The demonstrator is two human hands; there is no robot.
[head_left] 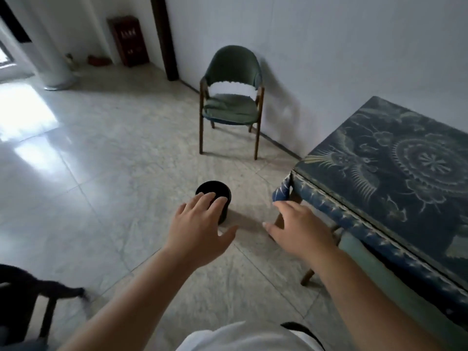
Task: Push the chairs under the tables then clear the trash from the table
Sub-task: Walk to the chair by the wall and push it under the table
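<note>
Head view, chair: green chair [231,102] against the wall, straight ahead of both hands and well beyond them, seat facing back toward the camera, well apart from the table.
Head view, table: table [395,173] with blue patterned cloth, just right of the right hand, long edge running from the near right toward the far left corner; no trash visible on the part in view.
Head view, second seat: pale green seat [362,259] below the table edge, under and right of the right forearm, apparently already tucked in.
Head view, bin: black bin [214,198] on the floor, partly covered by the left fingertips; touching or merely in front cannot be told.
Head view, left hand: left hand [200,229] stretched forward, palm down, fingers spread and straight, holding nothing.
Head view, right hand: right hand [298,226] also forward, palm down, fingers relaxed and splayed, empty, near the table corner.
Judgement: green chair likely next; both hands about equally far from it.
</note>
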